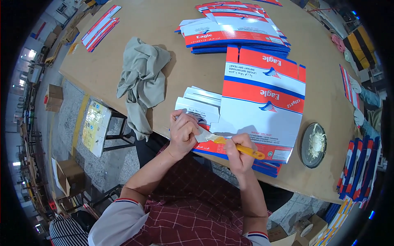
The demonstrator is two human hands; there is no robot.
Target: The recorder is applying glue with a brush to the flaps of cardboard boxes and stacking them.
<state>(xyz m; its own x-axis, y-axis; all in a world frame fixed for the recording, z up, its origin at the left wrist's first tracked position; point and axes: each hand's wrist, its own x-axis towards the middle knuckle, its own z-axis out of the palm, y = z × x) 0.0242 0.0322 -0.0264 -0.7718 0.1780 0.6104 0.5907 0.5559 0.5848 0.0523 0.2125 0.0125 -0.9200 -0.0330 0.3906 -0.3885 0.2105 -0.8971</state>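
Observation:
My right hand (241, 153) is wrapped round the yellow handle of a flat brush (248, 152). Its pale head points left into my left hand (183, 133), whose fingers are curled and pinch at that end; the exact grip is partly hidden. Both hands are over the near edge of a stack of flat cardboard box blanks (262, 110), white with red and blue bands. Left of it, under my left hand, lie white printed flaps (199, 104). A dark round dish (305, 158) to the right contains white, shredded-looking paste (317, 143).
A larger stack of blanks (238, 30) is at the far side of the brown table (193, 69). A crumpled grey-green cloth (143, 74) hangs over the left edge, near a stool (96, 127). Another person's gloved hands (357, 102) are at the right edge, by more blanks (357, 168).

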